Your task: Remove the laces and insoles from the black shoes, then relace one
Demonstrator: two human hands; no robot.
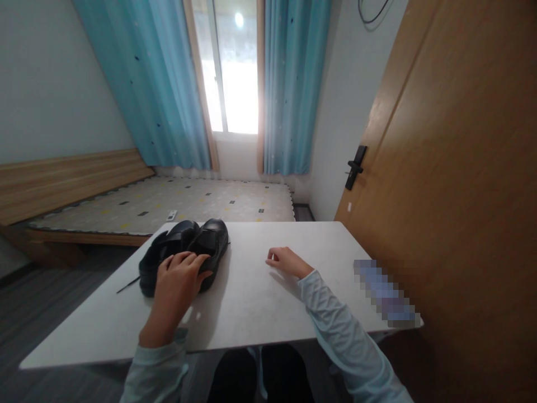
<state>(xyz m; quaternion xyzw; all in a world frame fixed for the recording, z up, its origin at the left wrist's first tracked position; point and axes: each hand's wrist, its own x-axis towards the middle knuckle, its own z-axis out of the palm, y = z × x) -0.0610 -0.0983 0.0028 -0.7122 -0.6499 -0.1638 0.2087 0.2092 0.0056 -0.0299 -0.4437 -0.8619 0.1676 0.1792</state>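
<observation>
A pair of black leather shoes (pixel 184 252) sits side by side on the left part of the white rectangular tabletop (pixel 251 302), toes pointing toward the far edge, the two shoes touching each other. The left hand (pixel 176 285) lies on top of the near end of the shoes, palm down, its fingers (pixel 191 260) spread loosely and draped over the leather rather than closed round it (whether they press or merely rest cannot be told). A thin dark lace end (pixel 128 285) trails from the left shoe across the tabletop toward the left edge.

The right hand (pixel 285 261) rests on the bare tabletop, right of the shoes and well apart from them, its fingers curled narrow and holding nothing. Both arms wear pale blue sleeves (pixel 344 330).

At the near right corner of the tabletop lies a blurred bluish object (pixel 384 294), too smeared to identify. Beyond the tabletop stands a low wooden bed (pixel 176 204) with a patterned mattress, and on the far wall a bright window (pixel 230 67) hangs between turquoise curtains (pixel 293 84). A brown wooden door (pixel 453 168) with a black handle (pixel 355 166) fills the right.
</observation>
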